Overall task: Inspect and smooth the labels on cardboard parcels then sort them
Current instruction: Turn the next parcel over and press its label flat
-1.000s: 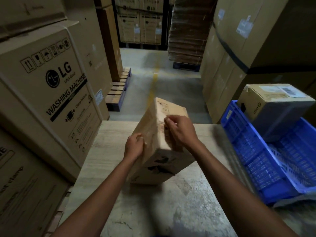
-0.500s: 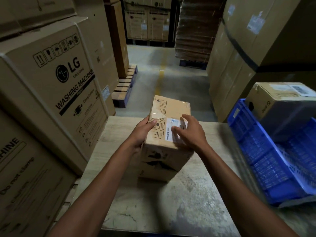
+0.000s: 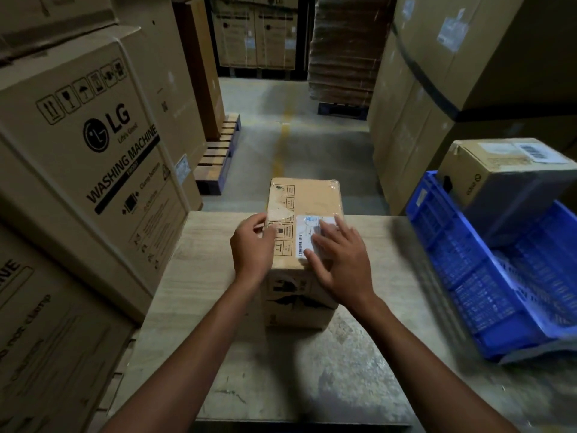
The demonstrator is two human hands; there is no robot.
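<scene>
Now the parcel lies flat on the desk, no longer tilted. With grip spread, the right hand presses its label; the left hand curls round the left edge. Smoothing has begun.

Two hands: left hand, right hand. Two parcels: table parcel, crate parcel. One table. One blue crate. Two pallets: wooden pallet, far pallet. Big cartons stacked around; count unsure.

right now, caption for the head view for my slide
Right hand presses the white label flat on a cardboard parcel steadied by the left hand.
</scene>
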